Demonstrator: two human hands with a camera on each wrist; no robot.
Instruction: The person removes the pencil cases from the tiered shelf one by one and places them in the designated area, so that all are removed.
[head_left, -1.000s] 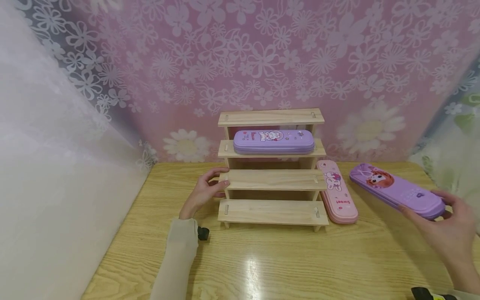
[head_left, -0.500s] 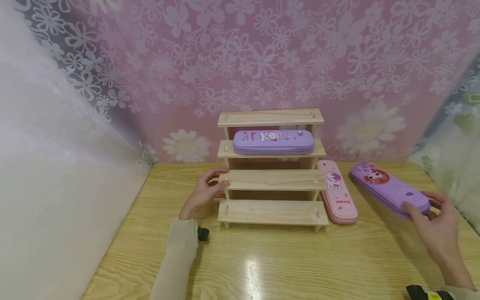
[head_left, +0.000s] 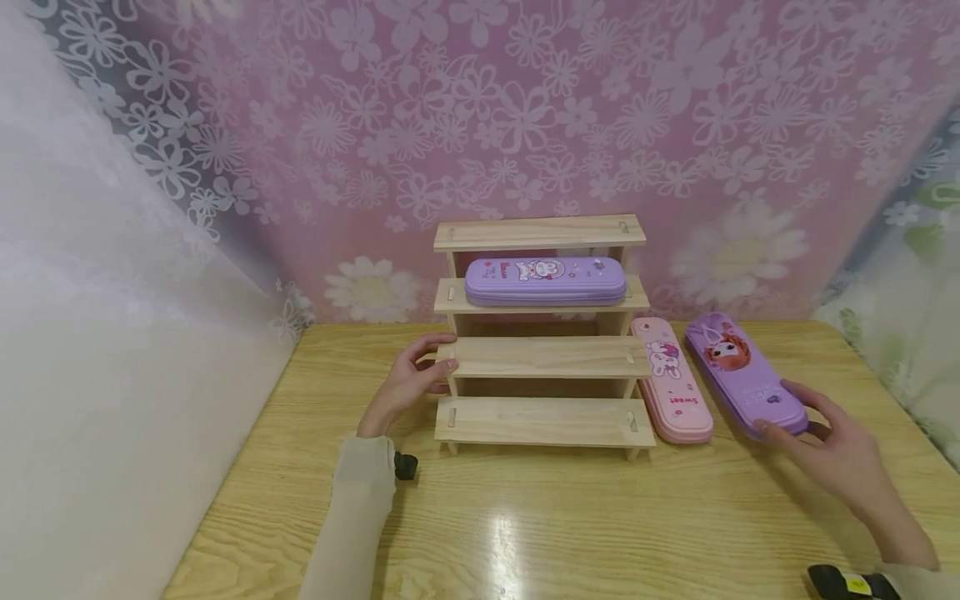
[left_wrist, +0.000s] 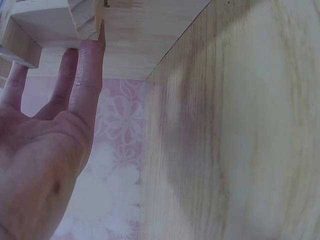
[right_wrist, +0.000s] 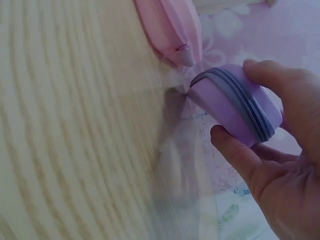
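Left hand [head_left: 405, 385]: grips wooden rack [head_left: 540, 357] — left side
Right hand [head_left: 842, 454]: pinches girl-print case [head_left: 750, 385] — near end
Pink case [head_left: 677, 390]: on table [head_left: 585, 521], just beside wooden rack

A purple case [head_left: 742, 379] is wearing a red-haired figure [head_left: 727, 353], the pink case [head_left: 673, 392] a white rabbit [head_left: 664, 362]; the rack [head_left: 540, 358] is looking blond, the white-flowered backdrop [head_left: 525, 117] pink.

Wooden table [head_left: 570, 517]: stepped rack [head_left: 543, 358] bearing purple case [head_left: 545, 282]; pink case [head_left: 675, 396].

Pale matt wooden shelf [head_left: 546, 422], glossy wood-grain table [head_left: 570, 517]
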